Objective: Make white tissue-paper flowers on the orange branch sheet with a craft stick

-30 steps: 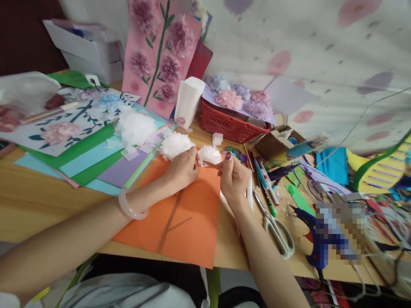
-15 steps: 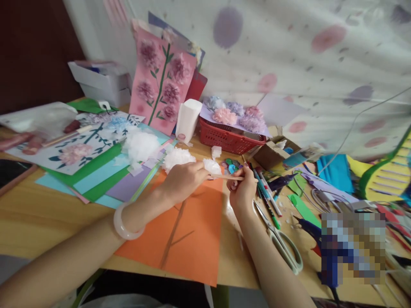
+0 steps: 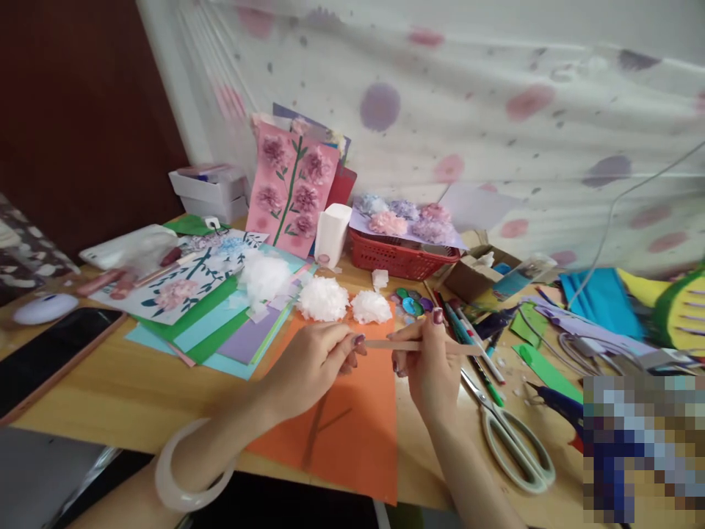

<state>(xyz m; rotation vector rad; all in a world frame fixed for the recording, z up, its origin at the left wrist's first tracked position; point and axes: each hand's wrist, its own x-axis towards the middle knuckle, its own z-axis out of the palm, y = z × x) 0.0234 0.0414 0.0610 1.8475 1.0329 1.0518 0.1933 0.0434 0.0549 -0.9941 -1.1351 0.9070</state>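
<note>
A thin, flat pinkish-beige strip (image 3: 407, 345) stretches level between my hands; I cannot tell whether it is paper or wood. My left hand (image 3: 316, 356) pinches its left end. The fingers of my right hand (image 3: 432, 360) close on it farther along, and its other end sticks out to the right. Under both hands lies an orange sheet (image 3: 363, 441) with dark branch lines, partly covered by my left hand. Just beyond my fingers, two white fluffy paper pompoms (image 3: 323, 298) rest at the sheet's far edge.
Scissors (image 3: 515, 441), pens (image 3: 468, 330) and a blue glue gun (image 3: 559, 404) lie to the right. A red basket (image 3: 402, 256) bearing paper flowers stands behind. Coloured sheets (image 3: 214, 316), white fluff (image 3: 264, 275) and a phone (image 3: 55, 360) are on the left.
The camera view has shifted, so the table sits lower and more of its left side shows. Both hands still hold the strip, now nearer the front, with the second pompom fully visible.
</note>
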